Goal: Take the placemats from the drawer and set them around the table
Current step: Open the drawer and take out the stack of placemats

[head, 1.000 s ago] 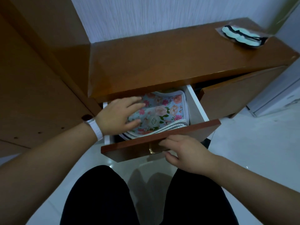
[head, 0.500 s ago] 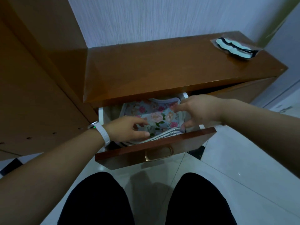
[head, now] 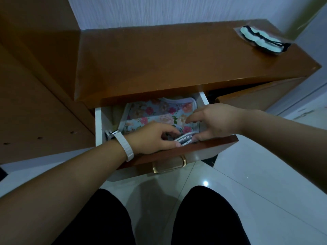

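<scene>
A tall brown wooden panel with small drilled holes stands at the far left, beside a glossy brown wooden cabinet whose white-walled drawer with a brown wooden front is pulled open toward the person. The left hand, with a white band on its wrist, reaches into the front of the drawer, fingers curled down onto the near edges of a stack of floral fabric placemats with pale piped borders; whether it has pinched them closed cannot be told. The placemats lie flat inside the drawer, filling most of its floor, their white patterned trim bunched at the front between the two hands. A brass pull handle hangs on the drawer front. The right hand comes in over the drawer's right wall, fingers spread, forefinger and thumb touching the placemats' right side. A pale mask in a clear packet rests on the cabinet top's far right corner.
</scene>
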